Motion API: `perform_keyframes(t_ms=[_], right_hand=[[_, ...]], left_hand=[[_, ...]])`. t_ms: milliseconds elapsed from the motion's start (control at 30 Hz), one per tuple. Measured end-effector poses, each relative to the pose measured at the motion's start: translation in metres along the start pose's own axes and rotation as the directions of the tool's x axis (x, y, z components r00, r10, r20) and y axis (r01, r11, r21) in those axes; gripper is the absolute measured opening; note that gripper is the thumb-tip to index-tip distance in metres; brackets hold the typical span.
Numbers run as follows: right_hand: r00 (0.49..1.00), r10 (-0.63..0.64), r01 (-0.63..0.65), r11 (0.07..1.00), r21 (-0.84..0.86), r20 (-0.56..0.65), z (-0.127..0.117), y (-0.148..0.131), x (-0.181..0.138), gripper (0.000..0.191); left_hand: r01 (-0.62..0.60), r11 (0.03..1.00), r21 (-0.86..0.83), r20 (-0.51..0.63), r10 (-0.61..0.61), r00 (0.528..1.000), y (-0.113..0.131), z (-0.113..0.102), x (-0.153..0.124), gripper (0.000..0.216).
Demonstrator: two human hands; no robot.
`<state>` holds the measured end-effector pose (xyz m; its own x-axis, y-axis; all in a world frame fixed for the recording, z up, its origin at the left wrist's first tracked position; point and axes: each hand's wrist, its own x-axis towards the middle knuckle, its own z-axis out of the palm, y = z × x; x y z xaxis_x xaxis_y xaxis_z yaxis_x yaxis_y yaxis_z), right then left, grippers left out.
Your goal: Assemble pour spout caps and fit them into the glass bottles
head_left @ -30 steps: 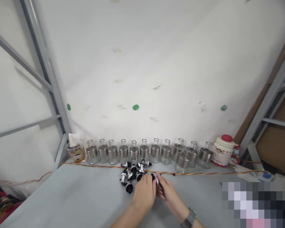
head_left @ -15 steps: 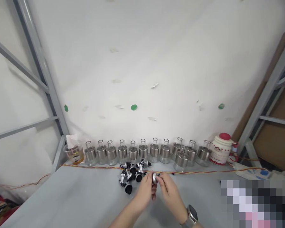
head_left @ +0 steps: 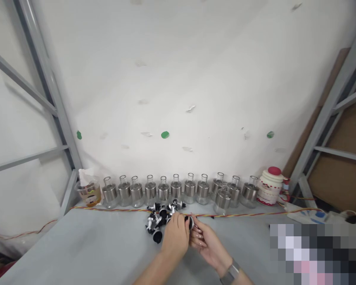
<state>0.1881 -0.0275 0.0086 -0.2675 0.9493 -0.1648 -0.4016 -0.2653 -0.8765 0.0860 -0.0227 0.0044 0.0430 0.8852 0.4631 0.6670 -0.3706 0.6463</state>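
My left hand (head_left: 174, 237) and my right hand (head_left: 207, 242) meet over the grey table (head_left: 91, 245), both closed round a small black and silver cap (head_left: 190, 222) held between their fingertips. Just left of my hands lies a pile of several similar black and silver caps (head_left: 158, 217). Behind the pile, a row of several glass bottles with silver bands (head_left: 163, 190) stands along the wall. My right wrist carries a watch (head_left: 230, 272).
A plastic cup with tissue (head_left: 88, 189) stands at the row's left end, a white and red jug (head_left: 269, 187) at its right. A red and yellow twisted wire (head_left: 246, 215) runs across the table. Grey metal frames rise at both sides.
My hands lifted a cap from the pile, turned its silver side up, and now hold it lower with my left fingers wrapped over it. The view drifted slightly right.
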Motion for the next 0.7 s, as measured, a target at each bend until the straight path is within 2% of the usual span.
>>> perform_keyframes(t_ms=[33, 67, 100, 133, 200, 233, 267, 367, 467, 600, 700], right_hand=[[1.0, -0.02, 0.019, 0.999, -0.047, -0.024, -0.002, -0.002, -0.001, 0.051], [0.992, -0.094, 0.083, 0.988, -0.131, -0.079, -0.004, -0.006, -0.003, 0.05], [0.964, -0.221, 0.18, 0.951, -0.252, -0.148, -0.007, -0.01, -0.005, 0.048], [0.905, -0.374, 0.273, 0.877, -0.396, -0.205, -0.011, -0.016, -0.007, 0.045], [0.738, -0.629, 0.353, 0.669, -0.654, -0.245, -0.023, -0.027, -0.01, 0.039], [0.683, -0.689, 0.335, 0.589, -0.735, -0.242, -0.03, -0.032, -0.01, 0.036], [0.66, -0.71, 0.293, 0.546, -0.785, -0.248, -0.038, -0.036, -0.009, 0.036], [0.669, -0.695, 0.2, 0.508, -0.838, -0.262, -0.06, -0.039, 0.003, 0.034], [0.672, -0.693, 0.196, 0.506, -0.84, -0.261, -0.075, -0.032, 0.017, 0.032], [0.664, -0.7, 0.2, 0.504, -0.84, -0.262, -0.082, -0.026, 0.027, 0.025], [0.628, -0.731, 0.202, 0.484, -0.852, -0.267, -0.076, -0.025, 0.025, 0.024]], left_hand=[[-0.009, 1.0, -0.003, 0.002, 0.009, 1.0, -0.001, 0.0, 0.001, 0.041], [-0.006, 1.0, -0.006, -0.002, 0.006, 1.0, -0.002, -0.002, 0.002, 0.041], [0.019, 1.0, -0.022, -0.004, -0.019, 1.0, -0.002, -0.005, 0.004, 0.042], [0.065, 0.997, -0.047, -0.002, -0.065, 0.998, -0.002, -0.008, 0.005, 0.044], [0.17, 0.981, -0.095, 0.023, -0.168, 0.985, -0.001, -0.015, 0.008, 0.046], [0.186, 0.979, -0.087, 0.04, -0.183, 0.982, -0.001, -0.017, 0.008, 0.045], [0.155, 0.987, -0.045, 0.051, -0.152, 0.987, 0.0, -0.017, 0.007, 0.043], [-0.098, 0.971, 0.216, 0.11, 0.076, 0.991, -0.001, -0.007, 0.002, 0.026], [-0.226, 0.886, 0.404, 0.169, 0.17, 0.971, -0.003, 0.009, -0.004, 0.013], [-0.223, 0.837, 0.5, 0.138, 0.177, 0.974, -0.001, 0.008, -0.007, 0.028], [-0.154, 0.799, 0.581, 0.12, 0.104, 0.987, 0.003, -0.004, -0.011, 0.028]])
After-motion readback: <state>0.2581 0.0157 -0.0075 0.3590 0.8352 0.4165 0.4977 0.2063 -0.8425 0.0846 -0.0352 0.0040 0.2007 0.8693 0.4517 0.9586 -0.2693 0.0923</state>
